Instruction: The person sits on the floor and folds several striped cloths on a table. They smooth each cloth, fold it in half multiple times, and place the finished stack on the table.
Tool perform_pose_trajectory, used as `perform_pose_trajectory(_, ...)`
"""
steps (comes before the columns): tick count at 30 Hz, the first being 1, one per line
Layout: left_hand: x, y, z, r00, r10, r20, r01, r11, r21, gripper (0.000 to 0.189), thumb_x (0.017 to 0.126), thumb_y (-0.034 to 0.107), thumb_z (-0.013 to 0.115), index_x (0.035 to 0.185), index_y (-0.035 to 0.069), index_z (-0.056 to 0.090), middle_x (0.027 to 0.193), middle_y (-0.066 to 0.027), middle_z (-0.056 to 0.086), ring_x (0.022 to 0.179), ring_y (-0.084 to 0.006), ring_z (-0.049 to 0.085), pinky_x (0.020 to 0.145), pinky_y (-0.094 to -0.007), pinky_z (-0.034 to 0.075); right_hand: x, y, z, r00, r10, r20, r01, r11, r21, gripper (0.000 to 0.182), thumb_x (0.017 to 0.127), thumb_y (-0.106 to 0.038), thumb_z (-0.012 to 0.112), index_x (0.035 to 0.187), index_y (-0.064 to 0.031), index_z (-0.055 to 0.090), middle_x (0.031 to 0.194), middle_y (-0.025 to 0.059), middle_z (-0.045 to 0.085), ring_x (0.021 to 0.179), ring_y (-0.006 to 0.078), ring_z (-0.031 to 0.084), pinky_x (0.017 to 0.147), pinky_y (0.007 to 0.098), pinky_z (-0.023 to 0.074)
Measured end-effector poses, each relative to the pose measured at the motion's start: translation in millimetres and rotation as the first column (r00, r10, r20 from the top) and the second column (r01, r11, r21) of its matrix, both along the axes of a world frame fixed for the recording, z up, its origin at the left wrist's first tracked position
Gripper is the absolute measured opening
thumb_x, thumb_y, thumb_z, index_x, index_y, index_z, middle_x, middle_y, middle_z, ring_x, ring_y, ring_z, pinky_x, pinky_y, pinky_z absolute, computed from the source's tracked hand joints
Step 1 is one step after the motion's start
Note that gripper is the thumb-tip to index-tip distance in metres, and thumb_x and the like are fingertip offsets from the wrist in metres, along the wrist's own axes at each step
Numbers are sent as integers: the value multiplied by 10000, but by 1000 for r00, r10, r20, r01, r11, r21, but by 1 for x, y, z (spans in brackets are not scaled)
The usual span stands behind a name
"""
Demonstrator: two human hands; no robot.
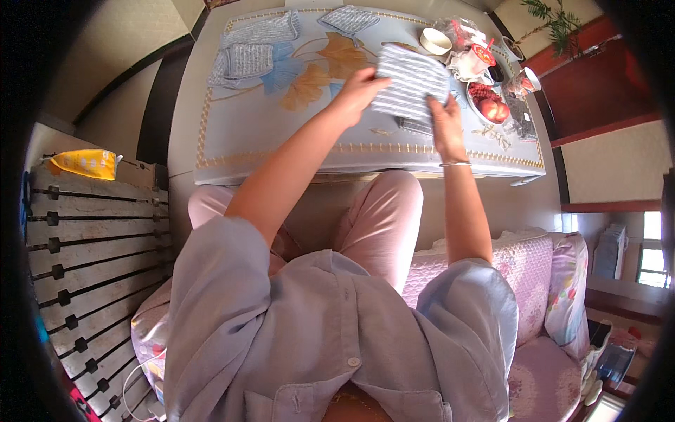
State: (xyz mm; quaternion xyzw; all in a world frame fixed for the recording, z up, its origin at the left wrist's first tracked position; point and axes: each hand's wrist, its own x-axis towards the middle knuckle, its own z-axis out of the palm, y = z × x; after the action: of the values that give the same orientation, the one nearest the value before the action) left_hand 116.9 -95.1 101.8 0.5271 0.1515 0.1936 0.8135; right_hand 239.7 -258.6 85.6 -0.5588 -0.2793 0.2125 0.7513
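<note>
A grey-and-white striped cloth (410, 84) is held up over the table by both of my hands. My left hand (364, 92) pinches its left edge, and my right hand (447, 124) grips its lower right corner. Partly hidden beneath it, a dark grey folded cloth (416, 126) lies on the table. More grey striped cloths rest toward the far side: a folded one (250, 60) at the left, another (263, 29) behind it, and one (349, 20) near the far edge.
The table wears a ginkgo-patterned tablecloth (253, 126). At its right are a cream bowl (435, 41), a cup with a red lid and straw (479, 59), a fruit plate (488, 103), a tipped paper cup (524, 82) and plastic bags. A yellow packet (87, 163) lies on the left.
</note>
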Motion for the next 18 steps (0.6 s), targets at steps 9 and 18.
perform_pose_trajectory(9, 101, -38, -26, 995, -47, -84, 60, 985, 159, 241, 893, 202, 608, 1005, -9, 642, 888, -38, 657, 788, -102, 585, 704, -263, 459, 66, -56, 0, 913, -328, 244, 390, 877, -280, 401, 942, -314, 482, 1079, 48, 586, 981, 113, 633, 875, 184, 549, 821, 313, 425)
perform_pose_trajectory(18, 108, -34, -84, 943, 233, -236, -64, 826, 559, 403, 837, 237, 675, 1129, -7, 543, 940, -108, 645, 854, -187, 614, 748, -318, 478, 98, -58, -68, 761, -174, 625, 557, 670, -491, 288, 881, -205, 543, 1014, 49, 574, 849, 231, 638, 770, 327, 626, 714, 384, 476)
